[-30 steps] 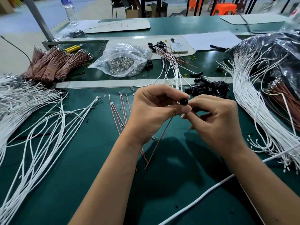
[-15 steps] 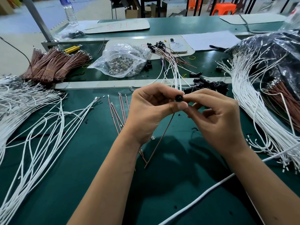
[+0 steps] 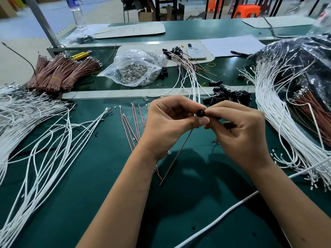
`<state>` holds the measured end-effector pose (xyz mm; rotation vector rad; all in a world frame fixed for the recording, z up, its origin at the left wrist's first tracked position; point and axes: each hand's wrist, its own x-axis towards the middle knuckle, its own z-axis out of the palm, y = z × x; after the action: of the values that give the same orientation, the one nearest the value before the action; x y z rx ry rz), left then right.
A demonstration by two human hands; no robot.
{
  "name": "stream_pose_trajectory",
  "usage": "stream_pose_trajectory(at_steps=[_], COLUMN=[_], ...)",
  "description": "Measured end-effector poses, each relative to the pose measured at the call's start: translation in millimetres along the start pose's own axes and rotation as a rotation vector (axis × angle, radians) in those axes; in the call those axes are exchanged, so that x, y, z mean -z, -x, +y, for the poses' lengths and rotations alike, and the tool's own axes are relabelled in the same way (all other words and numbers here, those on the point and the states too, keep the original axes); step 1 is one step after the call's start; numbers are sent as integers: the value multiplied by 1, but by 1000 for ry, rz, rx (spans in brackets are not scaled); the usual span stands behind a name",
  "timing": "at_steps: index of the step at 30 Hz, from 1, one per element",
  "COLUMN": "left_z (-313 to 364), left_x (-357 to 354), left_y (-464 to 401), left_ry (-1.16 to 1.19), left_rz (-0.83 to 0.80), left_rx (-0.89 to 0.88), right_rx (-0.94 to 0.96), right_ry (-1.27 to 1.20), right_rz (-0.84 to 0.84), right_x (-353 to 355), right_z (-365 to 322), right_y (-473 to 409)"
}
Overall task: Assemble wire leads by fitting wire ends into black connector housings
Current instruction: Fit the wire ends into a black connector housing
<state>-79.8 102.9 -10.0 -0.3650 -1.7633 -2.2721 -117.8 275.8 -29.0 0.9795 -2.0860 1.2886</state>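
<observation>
— Housings still heaped up, I see. How far along would you say this is?

— Early to middling, by my reckoning. A small fan of finished leads (image 3: 180,59) lies at the back of the green bench (image 3: 89,203), black caps already on. Against that, the loose black connector housings (image 3: 231,96) sit in a pile just beyond the hands, and white wires (image 3: 41,140) sprawl on the left, with another great sheaf (image 3: 279,122) on the right. Plenty left.

— And right now?

— The left hand (image 3: 168,126) and right hand (image 3: 240,129) meet over the bench. Both pinch one black housing (image 3: 200,113) between their fingertips, and a brown wire (image 3: 176,158) trails down from the left hand's grip. Whether its end is seated inside, I can't tell.

— What's in the bags?

— The clear plastic bag (image 3: 132,68) holds small silvery metal parts, terminals perhaps. The dark bag (image 3: 304,56) at far right has white wires spilling out. Banded brown wire bundles (image 3: 59,76) lie loose at the back left, and a few single brown wires (image 3: 133,122) lie beside the left hand.
</observation>
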Motion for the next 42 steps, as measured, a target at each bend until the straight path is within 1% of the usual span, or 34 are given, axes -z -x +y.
stream_pose_trajectory(at_steps=[15,22,42], left_z=[3,2,-2], left_x=[0,-1,-8], left_y=[-1,-2,1], left_ry=[-81,-69,22], left_rz=[-6,-3,-10], left_rx=[-18,-23,-50], right_rx=[46,56,25], right_ry=[56,107,112], right_rz=[-23,7,-19], right_x=[0,-1,1], right_z=[-1,-1,-1], right_y=[-1,1,2])
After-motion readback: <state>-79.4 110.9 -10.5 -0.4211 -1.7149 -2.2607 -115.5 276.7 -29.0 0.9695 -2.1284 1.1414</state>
